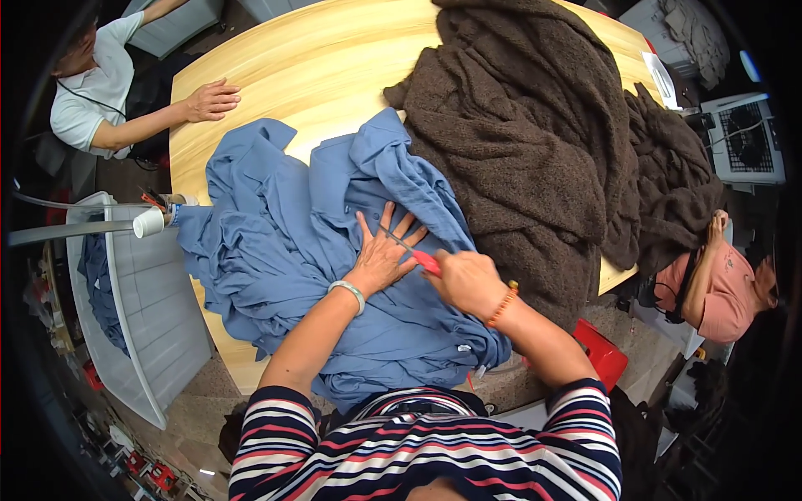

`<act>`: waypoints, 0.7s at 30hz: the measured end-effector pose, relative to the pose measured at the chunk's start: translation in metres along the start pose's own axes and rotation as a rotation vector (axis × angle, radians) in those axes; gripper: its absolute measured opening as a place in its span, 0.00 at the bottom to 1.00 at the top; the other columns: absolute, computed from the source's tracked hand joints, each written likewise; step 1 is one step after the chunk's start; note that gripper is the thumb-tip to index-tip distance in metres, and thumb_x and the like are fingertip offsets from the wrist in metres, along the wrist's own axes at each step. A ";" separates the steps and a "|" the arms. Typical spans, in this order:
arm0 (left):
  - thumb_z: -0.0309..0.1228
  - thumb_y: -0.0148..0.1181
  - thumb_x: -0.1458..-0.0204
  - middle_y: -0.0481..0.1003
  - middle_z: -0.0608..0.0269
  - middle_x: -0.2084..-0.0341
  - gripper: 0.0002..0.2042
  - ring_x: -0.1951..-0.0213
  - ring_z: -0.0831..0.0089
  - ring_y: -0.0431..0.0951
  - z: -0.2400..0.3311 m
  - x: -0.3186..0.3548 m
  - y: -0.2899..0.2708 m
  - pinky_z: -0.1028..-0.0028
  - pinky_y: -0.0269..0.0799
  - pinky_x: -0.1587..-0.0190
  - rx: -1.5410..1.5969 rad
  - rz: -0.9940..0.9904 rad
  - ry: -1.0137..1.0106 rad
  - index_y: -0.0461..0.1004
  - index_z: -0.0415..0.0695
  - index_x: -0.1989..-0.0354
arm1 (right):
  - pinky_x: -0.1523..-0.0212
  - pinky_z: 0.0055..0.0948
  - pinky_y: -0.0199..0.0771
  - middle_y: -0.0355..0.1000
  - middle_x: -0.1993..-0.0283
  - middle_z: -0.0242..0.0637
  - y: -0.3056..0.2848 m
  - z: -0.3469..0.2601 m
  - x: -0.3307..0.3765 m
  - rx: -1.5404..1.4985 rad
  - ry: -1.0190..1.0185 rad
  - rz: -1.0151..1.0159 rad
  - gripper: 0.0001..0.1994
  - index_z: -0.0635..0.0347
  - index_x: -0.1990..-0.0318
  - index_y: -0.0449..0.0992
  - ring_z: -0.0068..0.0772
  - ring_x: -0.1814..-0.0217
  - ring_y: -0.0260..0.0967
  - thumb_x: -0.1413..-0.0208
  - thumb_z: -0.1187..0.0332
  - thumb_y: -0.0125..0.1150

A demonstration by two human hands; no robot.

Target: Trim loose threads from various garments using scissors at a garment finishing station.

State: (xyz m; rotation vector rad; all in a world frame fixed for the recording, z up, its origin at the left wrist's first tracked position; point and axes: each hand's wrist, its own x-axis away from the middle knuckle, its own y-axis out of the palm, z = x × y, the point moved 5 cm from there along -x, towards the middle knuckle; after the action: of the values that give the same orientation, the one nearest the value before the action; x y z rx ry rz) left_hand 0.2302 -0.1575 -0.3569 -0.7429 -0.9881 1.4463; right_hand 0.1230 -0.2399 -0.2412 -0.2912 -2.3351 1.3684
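Note:
A heap of blue fabric, apparently garments with small dark buttons, lies in front of me on the table. My left hand presses flat on it with the fingers spread, a pale bangle on the wrist. My right hand, with an orange bead bracelet, is closed round a red-handled tool. Its thin metal blade points up and left, over the back of my left hand's fingers. The grip hides most of the handle, so the tool's exact kind cannot be told.
A dark brown fleecy cloth pile covers the right of the wooden table. One person rests a hand on the far left edge; another, in pink, sits at right. A white bin stands left, a red container right.

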 end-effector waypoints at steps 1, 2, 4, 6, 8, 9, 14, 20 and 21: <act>0.49 0.62 0.51 0.54 0.66 0.31 0.31 0.28 0.47 0.39 -0.003 0.004 0.000 0.21 0.29 0.41 0.026 0.046 0.015 0.65 0.65 0.35 | 0.70 0.44 0.76 0.74 0.78 0.48 -0.004 0.008 0.015 0.013 0.035 -0.066 0.16 0.61 0.70 0.76 0.50 0.73 0.76 0.44 0.55 0.59; 0.50 0.62 0.50 0.54 0.67 0.31 0.31 0.27 0.48 0.38 -0.003 0.004 -0.002 0.21 0.28 0.41 0.054 0.096 0.034 0.65 0.65 0.35 | 0.70 0.45 0.76 0.74 0.79 0.49 -0.008 0.015 0.033 0.008 0.067 -0.122 0.17 0.61 0.68 0.75 0.52 0.73 0.75 0.44 0.54 0.59; 0.51 0.61 0.49 0.53 0.66 0.31 0.30 0.27 0.50 0.37 -0.002 0.003 -0.004 0.23 0.25 0.40 0.047 0.039 0.002 0.65 0.65 0.35 | 0.70 0.46 0.76 0.73 0.80 0.50 -0.011 0.023 0.060 0.000 0.154 -0.216 0.17 0.60 0.66 0.75 0.53 0.73 0.75 0.44 0.53 0.60; 0.51 0.61 0.49 0.53 0.66 0.30 0.31 0.27 0.50 0.35 -0.004 0.002 -0.005 0.23 0.24 0.40 0.025 0.049 -0.001 0.64 0.66 0.35 | 0.70 0.46 0.75 0.73 0.79 0.50 -0.008 0.025 0.071 -0.052 0.167 -0.215 0.17 0.60 0.62 0.74 0.52 0.72 0.75 0.44 0.54 0.61; 0.49 0.62 0.50 0.57 0.64 0.33 0.31 0.28 0.52 0.41 -0.002 0.000 -0.010 0.24 0.24 0.39 0.031 0.081 0.039 0.66 0.60 0.36 | 0.65 0.45 0.75 0.74 0.67 0.51 0.004 0.028 0.063 -0.106 0.221 -0.185 0.16 0.57 0.56 0.72 0.53 0.65 0.75 0.46 0.57 0.64; 0.47 0.63 0.51 0.59 0.63 0.35 0.30 0.29 0.53 0.46 -0.002 -0.003 -0.016 0.25 0.25 0.38 0.026 0.138 0.011 0.67 0.55 0.37 | 0.64 0.43 0.75 0.73 0.62 0.49 0.000 0.024 0.050 -0.079 0.200 -0.034 0.18 0.56 0.52 0.71 0.53 0.62 0.74 0.47 0.59 0.65; 0.34 0.69 0.56 0.74 0.56 0.58 0.18 0.49 0.57 0.71 -0.002 -0.015 -0.044 0.48 0.55 0.37 -0.034 0.204 0.012 0.74 0.43 0.56 | 0.61 0.43 0.76 0.71 0.57 0.48 0.015 0.038 -0.022 0.006 0.241 0.306 0.23 0.53 0.46 0.68 0.52 0.59 0.74 0.50 0.66 0.65; 0.35 0.68 0.53 0.74 0.52 0.78 0.13 0.69 0.53 0.76 -0.031 0.052 -0.051 0.64 0.71 0.58 0.255 -0.192 -0.260 0.74 0.40 0.64 | 0.53 0.52 0.73 0.76 0.61 0.53 -0.026 0.111 -0.006 -0.251 0.594 0.373 0.17 0.55 0.52 0.72 0.59 0.55 0.73 0.50 0.66 0.64; 0.35 0.68 0.53 0.74 0.52 0.78 0.13 0.69 0.53 0.76 -0.034 0.060 -0.050 0.64 0.71 0.58 0.253 -0.191 -0.261 0.74 0.40 0.64 | 0.52 0.50 0.72 0.76 0.59 0.52 -0.024 0.115 -0.005 -0.259 0.603 0.324 0.19 0.54 0.50 0.72 0.59 0.53 0.73 0.50 0.64 0.65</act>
State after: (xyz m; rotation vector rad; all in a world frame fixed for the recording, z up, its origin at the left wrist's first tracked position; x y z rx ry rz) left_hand 0.2754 -0.0950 -0.3219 -0.2718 -1.0182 1.4879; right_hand 0.0757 -0.3433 -0.2714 -1.0411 -1.9882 0.9187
